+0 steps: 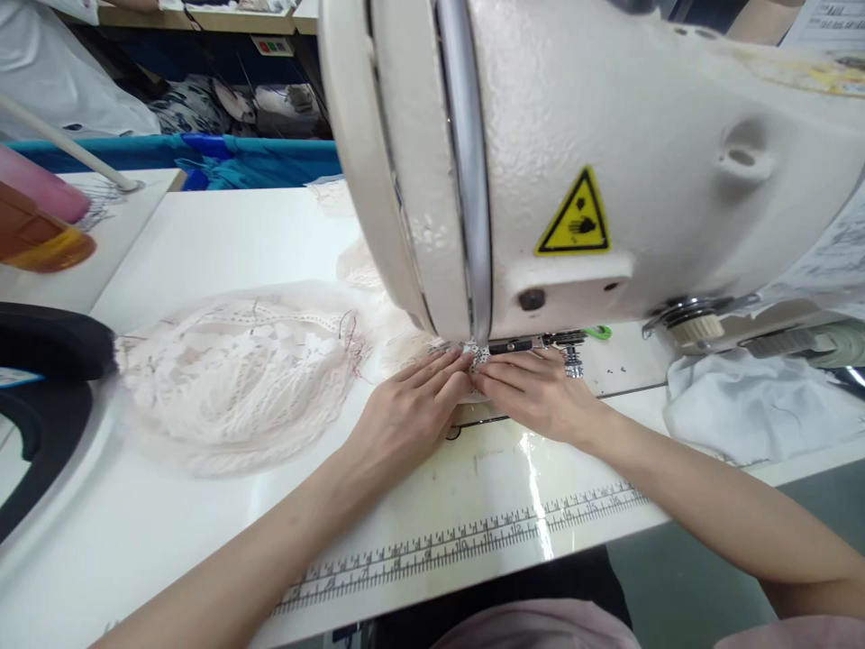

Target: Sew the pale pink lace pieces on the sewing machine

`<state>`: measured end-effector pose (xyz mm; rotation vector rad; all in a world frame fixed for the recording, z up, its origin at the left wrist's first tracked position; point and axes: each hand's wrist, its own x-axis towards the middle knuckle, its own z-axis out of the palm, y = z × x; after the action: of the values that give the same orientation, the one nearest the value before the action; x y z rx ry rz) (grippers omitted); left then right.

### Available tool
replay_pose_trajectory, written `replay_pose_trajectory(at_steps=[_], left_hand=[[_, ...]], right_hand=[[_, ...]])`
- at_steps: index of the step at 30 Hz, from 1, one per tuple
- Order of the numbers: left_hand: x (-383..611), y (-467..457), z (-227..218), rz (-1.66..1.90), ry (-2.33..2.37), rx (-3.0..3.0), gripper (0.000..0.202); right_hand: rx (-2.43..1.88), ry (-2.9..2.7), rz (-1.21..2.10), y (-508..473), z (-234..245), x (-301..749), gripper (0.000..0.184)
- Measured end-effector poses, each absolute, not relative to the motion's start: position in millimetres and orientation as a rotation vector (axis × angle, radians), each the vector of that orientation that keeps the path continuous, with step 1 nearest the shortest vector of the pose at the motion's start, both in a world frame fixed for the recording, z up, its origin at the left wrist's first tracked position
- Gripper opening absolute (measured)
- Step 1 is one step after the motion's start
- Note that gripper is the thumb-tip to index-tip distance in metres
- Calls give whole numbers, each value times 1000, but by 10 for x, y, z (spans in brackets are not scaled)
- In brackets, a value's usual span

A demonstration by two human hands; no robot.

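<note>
Both of my hands lie flat on pale pink lace fabric (400, 347) under the head of a white sewing machine (560, 117). My left hand (412, 397) has its fingers stretched over the cloth, left of the presser foot. From the right, my right hand (533, 388) rests with extended fingers beside the foot, its fingertips close to those of the left. The needle area is mostly hidden by the machine head and fingers. To the left, a heap of pale pink lace pieces (243, 388) with loose dark threads lies on the white table (223, 243).
A printed ruler strip (459, 545) runs along the table's front edge. White cloth (757, 406) lies at right. Thread cones (40, 225) stand at the far left, above a black curved object (54, 379). Blue fabric (270, 158) hangs behind the table, with a person's white clothing (68, 81) beyond.
</note>
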<state>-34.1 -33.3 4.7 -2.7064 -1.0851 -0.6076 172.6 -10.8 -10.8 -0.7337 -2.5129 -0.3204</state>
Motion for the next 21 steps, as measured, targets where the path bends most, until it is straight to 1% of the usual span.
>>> replay_pose_trajectory(at_steps=[3,9,13,17,21], left_hand=[[-347,-330,42,-616,-1107,-2704,21],[-356,-337,23,-608,-1140,-2696,20],[-350,-335,23,-602,-1149,-2691,20],[-345,-333,22,-592,-1168,-2682,26],[-343,-335,7,-567,-1188,-2665,34]], right_hand=[[-718,-2495,-364,-115,-103,1695,20],[-711,-2505,-347,-116,-115,1697,16],[-724,-2511,-335,-126,-128,1694,19],[-755,-2490,-326,-124,-134,1698,18],[-800,-2528,-292,-109,-124,1725,23]])
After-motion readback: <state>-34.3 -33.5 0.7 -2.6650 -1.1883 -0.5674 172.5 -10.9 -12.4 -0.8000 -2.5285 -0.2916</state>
